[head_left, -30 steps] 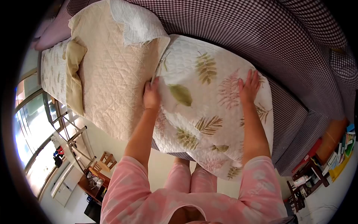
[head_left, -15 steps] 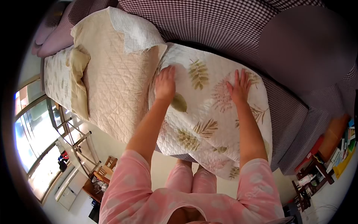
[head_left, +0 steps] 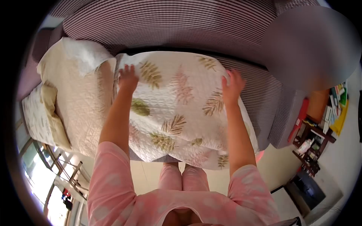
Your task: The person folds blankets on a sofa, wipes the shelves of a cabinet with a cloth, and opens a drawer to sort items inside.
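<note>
A quilted, leaf-printed white cloth [head_left: 196, 124] lies rumpled on a checked-weave sofa [head_left: 260, 90], beside a beige quilted layer [head_left: 83, 101]. The left hand [head_left: 128, 77], loosely spread, holds nothing; the right hand [head_left: 233, 86], fingers parted and empty, has shifted to the cloth's right edge.

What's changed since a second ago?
The left hand moved off the edge of the beige cover, toward the sofa back; the right hand shifted to the right edge of the floral cover. The view turned rightward; both covers still lie side by side.
</note>
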Demonstrator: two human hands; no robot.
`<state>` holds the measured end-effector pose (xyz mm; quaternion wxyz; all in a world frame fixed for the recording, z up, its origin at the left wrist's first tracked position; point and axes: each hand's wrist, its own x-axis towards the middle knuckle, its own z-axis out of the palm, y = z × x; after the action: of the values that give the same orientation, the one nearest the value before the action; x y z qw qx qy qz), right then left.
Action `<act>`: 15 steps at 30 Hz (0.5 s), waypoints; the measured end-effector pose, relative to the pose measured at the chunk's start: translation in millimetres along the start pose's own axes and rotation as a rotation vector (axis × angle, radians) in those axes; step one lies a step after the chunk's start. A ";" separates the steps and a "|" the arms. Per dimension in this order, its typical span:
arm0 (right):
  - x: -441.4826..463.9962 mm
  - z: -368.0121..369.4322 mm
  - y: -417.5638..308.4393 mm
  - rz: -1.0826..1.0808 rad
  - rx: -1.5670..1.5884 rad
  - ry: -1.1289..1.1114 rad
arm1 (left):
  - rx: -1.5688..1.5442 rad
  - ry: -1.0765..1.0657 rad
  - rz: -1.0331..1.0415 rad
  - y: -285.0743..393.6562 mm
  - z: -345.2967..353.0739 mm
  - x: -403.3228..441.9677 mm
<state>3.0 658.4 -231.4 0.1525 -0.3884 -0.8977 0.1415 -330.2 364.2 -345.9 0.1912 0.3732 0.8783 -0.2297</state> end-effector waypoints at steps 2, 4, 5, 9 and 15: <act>-36.2 -36.5 41.8 0.265 -0.125 -0.062 | 0.011 0.012 0.005 -2.9 7.4 8.4; -87.4 -67.8 74.2 0.401 -0.339 -0.185 | -0.022 0.030 -0.027 4.7 2.1 10.8; -114.8 -80.2 84.6 0.410 -0.480 -0.262 | -0.040 0.038 -0.050 7.8 -5.4 9.1; -204.6 -117.4 93.2 0.593 -0.356 -0.642 | -0.445 0.204 0.005 41.1 -57.2 -55.6; -264.9 -112.6 -39.7 0.416 0.036 -0.546 | -1.441 0.197 0.243 174.1 -30.4 -194.1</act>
<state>192.9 451.4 -157.1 -0.1186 -0.5080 -0.8044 0.2842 -79.9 377.9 -267.9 0.3334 0.2684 0.7769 0.4617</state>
